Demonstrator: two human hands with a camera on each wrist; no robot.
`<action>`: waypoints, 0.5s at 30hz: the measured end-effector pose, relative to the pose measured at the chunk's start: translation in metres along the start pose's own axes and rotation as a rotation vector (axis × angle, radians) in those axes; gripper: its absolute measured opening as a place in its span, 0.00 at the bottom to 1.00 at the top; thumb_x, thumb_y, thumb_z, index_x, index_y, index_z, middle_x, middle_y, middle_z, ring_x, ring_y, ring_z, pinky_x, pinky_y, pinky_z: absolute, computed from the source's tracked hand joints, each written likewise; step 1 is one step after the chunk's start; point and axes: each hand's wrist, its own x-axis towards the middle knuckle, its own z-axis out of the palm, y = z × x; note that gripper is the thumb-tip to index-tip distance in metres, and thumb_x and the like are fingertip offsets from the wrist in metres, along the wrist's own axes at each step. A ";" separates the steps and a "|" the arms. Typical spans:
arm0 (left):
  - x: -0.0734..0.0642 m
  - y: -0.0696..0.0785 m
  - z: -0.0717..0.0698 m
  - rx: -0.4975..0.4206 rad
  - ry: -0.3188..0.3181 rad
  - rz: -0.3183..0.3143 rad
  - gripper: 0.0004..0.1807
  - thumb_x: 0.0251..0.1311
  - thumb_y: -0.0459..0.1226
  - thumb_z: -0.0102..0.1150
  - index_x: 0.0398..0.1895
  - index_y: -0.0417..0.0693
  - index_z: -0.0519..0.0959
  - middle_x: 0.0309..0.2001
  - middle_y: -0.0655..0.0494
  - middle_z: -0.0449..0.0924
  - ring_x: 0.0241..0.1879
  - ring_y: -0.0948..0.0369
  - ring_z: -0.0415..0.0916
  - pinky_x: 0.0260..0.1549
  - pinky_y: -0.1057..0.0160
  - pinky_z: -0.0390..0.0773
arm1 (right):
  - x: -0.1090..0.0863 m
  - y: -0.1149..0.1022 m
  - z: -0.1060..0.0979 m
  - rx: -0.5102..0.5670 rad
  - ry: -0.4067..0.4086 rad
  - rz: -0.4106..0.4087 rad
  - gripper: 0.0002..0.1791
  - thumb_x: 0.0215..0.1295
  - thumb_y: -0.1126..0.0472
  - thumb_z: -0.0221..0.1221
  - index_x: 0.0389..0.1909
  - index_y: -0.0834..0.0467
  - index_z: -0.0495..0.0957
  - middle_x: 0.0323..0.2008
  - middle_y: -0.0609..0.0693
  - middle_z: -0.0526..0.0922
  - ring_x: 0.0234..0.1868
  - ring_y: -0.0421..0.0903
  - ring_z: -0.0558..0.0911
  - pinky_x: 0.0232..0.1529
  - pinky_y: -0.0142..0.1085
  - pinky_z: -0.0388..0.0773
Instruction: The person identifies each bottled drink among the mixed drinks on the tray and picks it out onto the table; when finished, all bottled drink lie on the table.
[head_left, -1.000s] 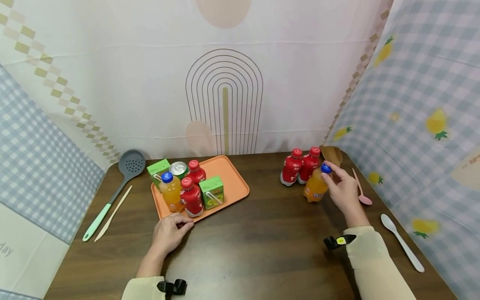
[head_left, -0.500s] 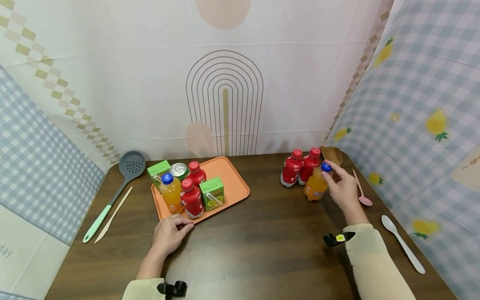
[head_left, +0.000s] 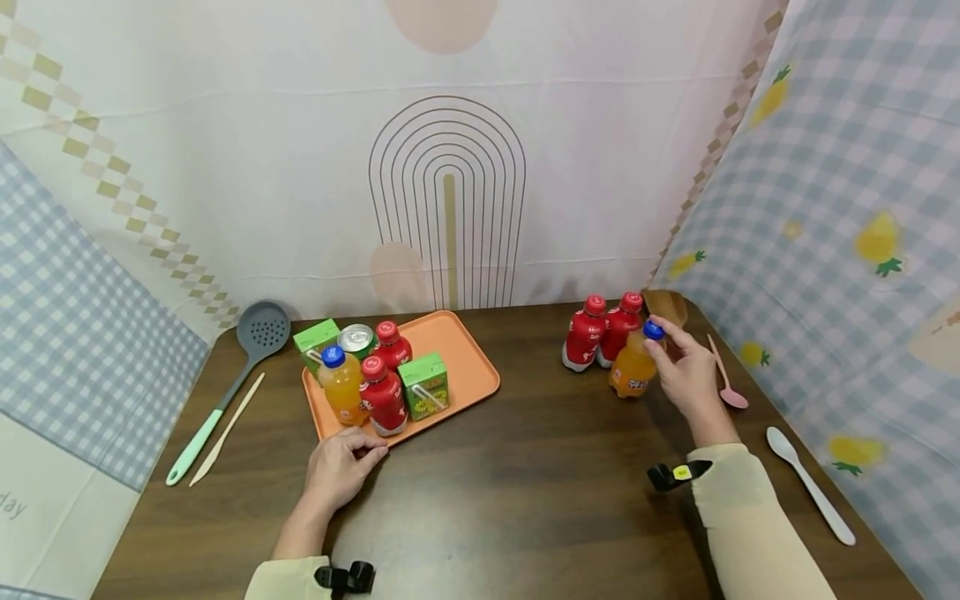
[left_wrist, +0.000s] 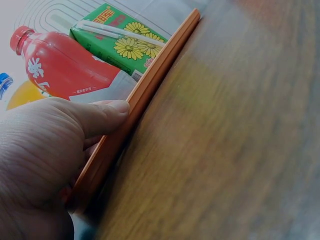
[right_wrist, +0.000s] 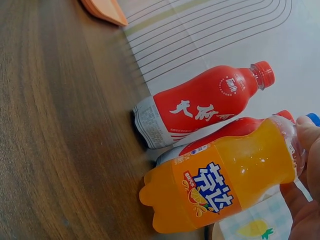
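My right hand (head_left: 686, 375) pinches the neck, just below the blue cap, of an orange soda bottle (head_left: 632, 369). That bottle stands close in front of two red-labelled bottles (right_wrist: 200, 102), partly covering one of them in the right wrist view. My left hand (head_left: 341, 468) grips the near rim of an orange tray (head_left: 465, 367), its thumb on the rim in the left wrist view. On the tray stand another orange soda bottle (head_left: 345, 392), two red bottles (head_left: 384, 400), two green juice boxes (head_left: 426, 387) with straws, and a can (head_left: 356, 339).
Left of the tray lie a grey skimmer (head_left: 264, 329) with a mint handle and a thin wooden knife (head_left: 225, 433). At the right edge are a pink spoon (head_left: 731, 397), a white spoon (head_left: 810, 487) and a wooden utensil (head_left: 667, 306), partly hidden behind the bottles.
The orange soda bottle in my right hand has shifted very slightly back, toward the red bottles. My left hand and the tray have stayed in place.
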 end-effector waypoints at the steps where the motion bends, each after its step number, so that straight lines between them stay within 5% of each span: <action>1: 0.000 0.000 0.000 0.001 0.002 0.003 0.04 0.51 0.44 0.72 0.26 0.57 0.87 0.28 0.70 0.80 0.28 0.66 0.72 0.30 0.62 0.70 | 0.000 0.000 0.000 -0.001 -0.001 0.002 0.23 0.64 0.58 0.62 0.60 0.48 0.76 0.55 0.52 0.80 0.46 0.28 0.75 0.46 0.17 0.69; 15: 0.001 0.002 -0.001 0.007 -0.001 -0.001 0.04 0.50 0.44 0.73 0.26 0.57 0.87 0.27 0.70 0.79 0.27 0.66 0.71 0.30 0.61 0.69 | 0.000 -0.001 -0.002 -0.005 -0.010 0.005 0.23 0.65 0.57 0.61 0.61 0.49 0.76 0.55 0.52 0.80 0.46 0.28 0.74 0.46 0.17 0.68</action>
